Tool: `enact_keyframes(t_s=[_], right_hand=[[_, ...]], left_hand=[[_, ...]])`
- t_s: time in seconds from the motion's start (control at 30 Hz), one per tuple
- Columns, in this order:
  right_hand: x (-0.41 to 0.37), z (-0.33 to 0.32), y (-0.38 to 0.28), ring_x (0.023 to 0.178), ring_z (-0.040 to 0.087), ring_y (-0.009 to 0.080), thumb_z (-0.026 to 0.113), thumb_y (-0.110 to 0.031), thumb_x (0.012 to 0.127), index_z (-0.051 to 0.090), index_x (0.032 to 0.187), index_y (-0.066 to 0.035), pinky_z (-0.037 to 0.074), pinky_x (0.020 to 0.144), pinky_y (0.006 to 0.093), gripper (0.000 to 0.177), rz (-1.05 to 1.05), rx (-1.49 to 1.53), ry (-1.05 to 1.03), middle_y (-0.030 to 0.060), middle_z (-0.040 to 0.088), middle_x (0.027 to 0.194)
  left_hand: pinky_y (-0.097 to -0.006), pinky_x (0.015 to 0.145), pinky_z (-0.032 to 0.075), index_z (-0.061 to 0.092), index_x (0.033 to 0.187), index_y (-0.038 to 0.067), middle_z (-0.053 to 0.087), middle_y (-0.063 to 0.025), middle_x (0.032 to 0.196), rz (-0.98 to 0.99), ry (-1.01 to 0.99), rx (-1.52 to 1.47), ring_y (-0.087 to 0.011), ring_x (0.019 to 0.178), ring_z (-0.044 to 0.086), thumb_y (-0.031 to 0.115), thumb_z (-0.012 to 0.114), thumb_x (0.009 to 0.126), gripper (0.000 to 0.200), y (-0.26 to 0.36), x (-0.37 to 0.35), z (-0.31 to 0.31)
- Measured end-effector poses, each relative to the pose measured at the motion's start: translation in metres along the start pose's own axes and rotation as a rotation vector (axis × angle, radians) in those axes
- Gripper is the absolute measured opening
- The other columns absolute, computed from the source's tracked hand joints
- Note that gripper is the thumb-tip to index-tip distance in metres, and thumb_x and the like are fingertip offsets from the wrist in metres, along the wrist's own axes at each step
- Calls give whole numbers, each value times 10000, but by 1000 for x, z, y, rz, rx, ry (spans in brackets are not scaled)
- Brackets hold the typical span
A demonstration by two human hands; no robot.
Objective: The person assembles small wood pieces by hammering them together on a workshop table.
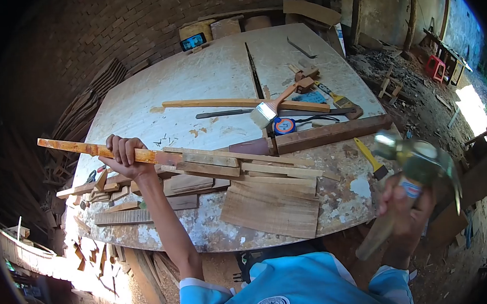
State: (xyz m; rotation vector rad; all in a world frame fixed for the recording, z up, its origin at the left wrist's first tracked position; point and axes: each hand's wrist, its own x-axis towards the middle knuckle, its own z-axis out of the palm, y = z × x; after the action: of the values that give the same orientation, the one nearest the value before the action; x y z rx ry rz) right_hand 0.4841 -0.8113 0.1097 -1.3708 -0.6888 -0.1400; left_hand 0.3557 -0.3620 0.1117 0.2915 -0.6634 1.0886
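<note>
My left hand (126, 155) is wrapped round an orange-stained wooden strip (76, 146) over the left part of the worktable (138, 103). The strip's right end reaches over stacked wood pieces (208, 168). Out past the table's right edge, my right hand (406, 201) grips the handle of a claw hammer (419, 159), its head raised and slightly blurred. Close to the hammer, a yellow-handled paintbrush (369, 155) lies on the tabletop. A few small nails (165, 140) are scattered beyond my left hand.
Mid-table lie a wide paintbrush (264, 114), a blue tape measure (284, 126), a long wooden bar (332, 133) and a flat board (270, 206). A phone (193, 41) leans at the far edge, with a bent metal bar (301, 47) to its right. A red stool (435, 68) stands beyond.
</note>
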Motion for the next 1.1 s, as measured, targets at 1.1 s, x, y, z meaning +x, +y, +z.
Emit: enact_keyframes(t_s=[1.1], right_hand=[[56,43,-78,873,611,178,628,-99,836,545,1124,25,488,740,315,325,-426,-326,-341,117,614,1027]], left_hand=[[-204,321,404,444,937,111,455,27,559,-488,-935,133,-72,402,460,631,366,897,528,-123,12,141]])
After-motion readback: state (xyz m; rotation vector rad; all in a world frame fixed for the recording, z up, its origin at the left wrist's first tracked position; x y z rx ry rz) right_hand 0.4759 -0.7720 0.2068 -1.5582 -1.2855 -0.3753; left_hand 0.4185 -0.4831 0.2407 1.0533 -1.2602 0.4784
